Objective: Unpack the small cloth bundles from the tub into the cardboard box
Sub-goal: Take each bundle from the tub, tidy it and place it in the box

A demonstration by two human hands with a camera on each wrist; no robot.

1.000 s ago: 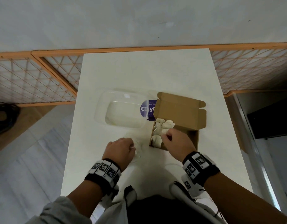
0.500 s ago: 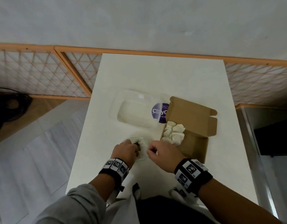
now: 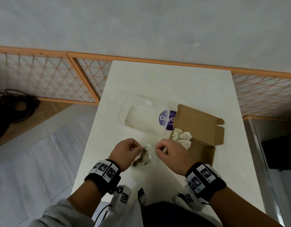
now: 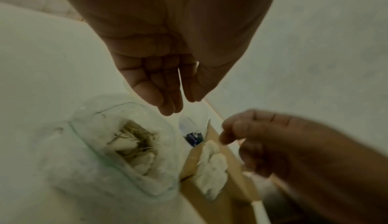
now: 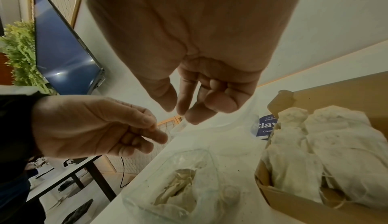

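Observation:
A small clear tub [image 3: 153, 161] sits on the white table near me, with crumpled cloth bundles [image 3: 142, 158] and loose strings inside. My left hand [image 3: 135, 147] hovers over its left rim, fingers curled against the thumb, nothing visible between them. My right hand [image 3: 158, 149] hovers at the tub's right side, fingertips drawn together and empty. The open cardboard box [image 3: 202, 148] stands just to the right and holds several pale bundles [image 3: 182, 136]. The right wrist view shows the tub's bundles [image 5: 178, 187] below both hands and the box's bundles [image 5: 315, 153] to the right.
A larger clear plastic container [image 3: 141, 117] with a purple label lies behind the tub, touching the box's raised lid flap [image 3: 198, 122]. An orange lattice fence [image 3: 43, 76] runs behind the table. Dark cables [image 3: 13, 108] lie on the floor to the left.
My right hand has left the box, moved left and come to the tub with nothing in it. My left hand has stayed at the tub.

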